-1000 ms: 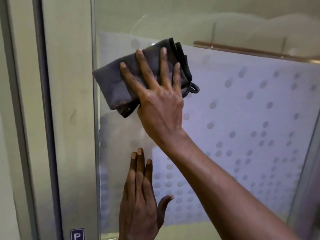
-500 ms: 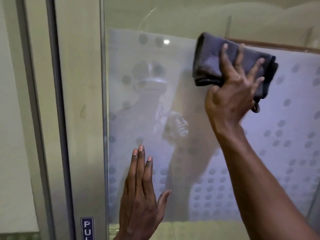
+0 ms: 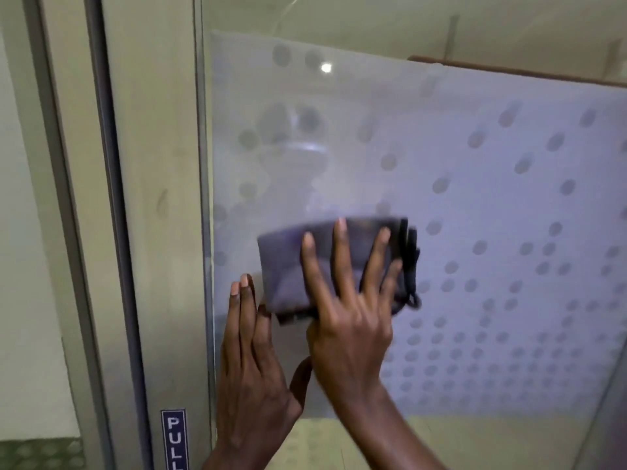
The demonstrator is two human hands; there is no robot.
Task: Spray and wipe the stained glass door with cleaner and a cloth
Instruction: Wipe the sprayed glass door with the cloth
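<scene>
The glass door (image 3: 492,205) fills the view, its pane frosted and dotted with small clear circles. A folded dark grey cloth (image 3: 288,266) lies flat against the glass, low and left of centre. My right hand (image 3: 353,313) presses on it with the fingers spread. My left hand (image 3: 251,361) rests flat on the glass just left of the cloth, fingers together, holding nothing. Its fingertips almost touch the cloth's lower left corner. No spray bottle is in view.
A pale metal door frame (image 3: 152,232) with a dark seal runs down the left of the pane. A blue PULL label (image 3: 173,439) sits low on the frame. A brown rail (image 3: 509,71) shows behind the glass at the upper right.
My right hand swept the cloth from the upper left across to the upper right, then down and left to just beside my left hand. The left hand stayed flat on the glass.
</scene>
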